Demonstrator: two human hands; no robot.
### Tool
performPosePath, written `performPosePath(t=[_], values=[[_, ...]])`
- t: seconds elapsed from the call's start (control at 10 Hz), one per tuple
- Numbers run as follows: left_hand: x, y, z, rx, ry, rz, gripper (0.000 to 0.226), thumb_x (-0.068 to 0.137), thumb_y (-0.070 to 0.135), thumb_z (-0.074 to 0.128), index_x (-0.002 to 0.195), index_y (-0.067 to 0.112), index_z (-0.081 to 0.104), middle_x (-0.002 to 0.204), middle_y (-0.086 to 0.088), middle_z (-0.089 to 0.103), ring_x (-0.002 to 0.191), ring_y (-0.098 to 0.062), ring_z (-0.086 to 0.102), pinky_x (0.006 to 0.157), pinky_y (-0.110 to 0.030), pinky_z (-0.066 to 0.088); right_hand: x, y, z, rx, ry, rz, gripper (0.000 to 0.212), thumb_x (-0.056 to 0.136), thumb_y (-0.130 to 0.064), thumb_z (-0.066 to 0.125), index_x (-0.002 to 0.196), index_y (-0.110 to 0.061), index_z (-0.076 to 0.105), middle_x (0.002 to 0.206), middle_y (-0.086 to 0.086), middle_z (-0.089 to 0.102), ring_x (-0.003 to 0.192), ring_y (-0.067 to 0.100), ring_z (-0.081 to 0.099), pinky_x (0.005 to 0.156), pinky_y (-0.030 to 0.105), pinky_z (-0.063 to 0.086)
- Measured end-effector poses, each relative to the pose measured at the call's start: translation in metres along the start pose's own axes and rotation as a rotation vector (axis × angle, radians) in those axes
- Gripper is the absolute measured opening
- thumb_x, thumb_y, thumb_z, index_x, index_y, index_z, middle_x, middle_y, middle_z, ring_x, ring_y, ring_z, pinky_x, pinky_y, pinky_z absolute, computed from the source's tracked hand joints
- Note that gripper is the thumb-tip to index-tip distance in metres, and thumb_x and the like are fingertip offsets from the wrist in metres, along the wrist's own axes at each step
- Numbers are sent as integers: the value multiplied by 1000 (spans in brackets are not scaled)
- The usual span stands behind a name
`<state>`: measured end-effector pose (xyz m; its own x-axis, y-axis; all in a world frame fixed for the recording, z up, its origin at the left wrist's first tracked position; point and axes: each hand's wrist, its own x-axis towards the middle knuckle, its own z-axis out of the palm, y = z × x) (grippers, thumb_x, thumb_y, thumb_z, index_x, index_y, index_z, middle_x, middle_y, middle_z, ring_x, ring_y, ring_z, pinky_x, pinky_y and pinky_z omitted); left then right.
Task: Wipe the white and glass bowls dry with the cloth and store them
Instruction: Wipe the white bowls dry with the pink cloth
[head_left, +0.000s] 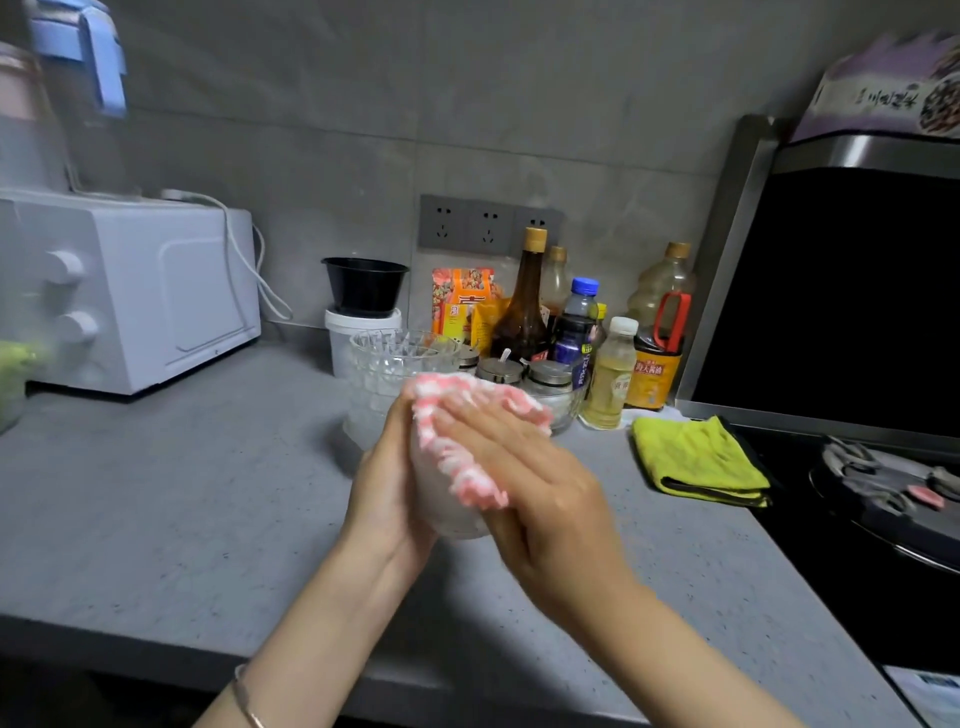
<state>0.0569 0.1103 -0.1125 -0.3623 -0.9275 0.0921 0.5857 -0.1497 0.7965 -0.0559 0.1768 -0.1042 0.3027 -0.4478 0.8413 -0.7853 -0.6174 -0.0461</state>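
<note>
Holding one white bowl (453, 518) above the grey counter (156, 493) — left hand (387, 483) cupped round it, right hand (524, 467) flat, pressing one pink cloth (480, 480) against it — one glass bowl (395, 358) just behind.

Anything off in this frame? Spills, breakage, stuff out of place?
No spills or damage visible. One oddity: a small pink item lies on the stove burner at right, an odd spot for it; too blurred to identify.
</note>
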Motion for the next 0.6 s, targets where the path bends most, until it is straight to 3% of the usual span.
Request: performPosePath(t=[0.1, 0.2, 0.3, 0.4, 0.5, 0.6], values=[[7, -1, -5, -52, 106, 55, 59, 81, 58, 56, 115, 10, 62, 95, -5, 71, 81, -16, 69, 69, -30, 56, 1, 12, -7, -56, 8, 71, 42, 101, -29, 35, 130, -9, 57, 137, 3, 53, 131, 13, 46, 107, 27, 38], [8, 0, -11, -113, 173, 54, 74, 64, 65, 69, 114, 10, 66, 105, -13, 71, 96, -27, 69, 82, -40, 54, -14, 9, -6, -79, 25, 55, 38, 98, -25, 40, 126, -8, 61, 133, 3, 57, 128, 14, 49, 106, 29, 41], [7, 0, -11, -105, 83, -1, 50, 78, 63, 53, 98, 18, 64, 82, 2, 73, 75, -14, 70, 61, -28, 58, -19, 2, -2, -53, 23, -7, 36, 98, -24, 42, 124, -8, 61, 132, 4, 59, 128, 16, 50, 105, 33, 42], [4, -5, -4, -54, 106, -6, 48, 80, 58, 52, 96, 15, 63, 72, 3, 70, 62, -11, 68, 52, -24, 55, -10, 8, -3, -55, 15, 9, 37, 99, -27, 41, 127, -10, 59, 133, 4, 58, 128, 15, 49, 105, 30, 41], [1, -7, 3, -33, 193, 59, 67, 70, 61, 60, 113, 10, 65, 94, -9, 73, 84, -23, 70, 74, -38, 57, -8, 20, -7, -98, 14, 62, 43, 101, -32, 34, 126, -9, 60, 132, 4, 58, 126, 13, 49, 105, 24, 39], [8, -4, -1, -59, 281, 63, 65, 70, 62, 63, 112, 12, 67, 99, -15, 72, 91, -30, 70, 83, -49, 54, -18, 21, -9, -149, 23, 65, 45, 100, -33, 34, 123, -7, 62, 129, 4, 60, 123, 15, 51, 103, 26, 41]])
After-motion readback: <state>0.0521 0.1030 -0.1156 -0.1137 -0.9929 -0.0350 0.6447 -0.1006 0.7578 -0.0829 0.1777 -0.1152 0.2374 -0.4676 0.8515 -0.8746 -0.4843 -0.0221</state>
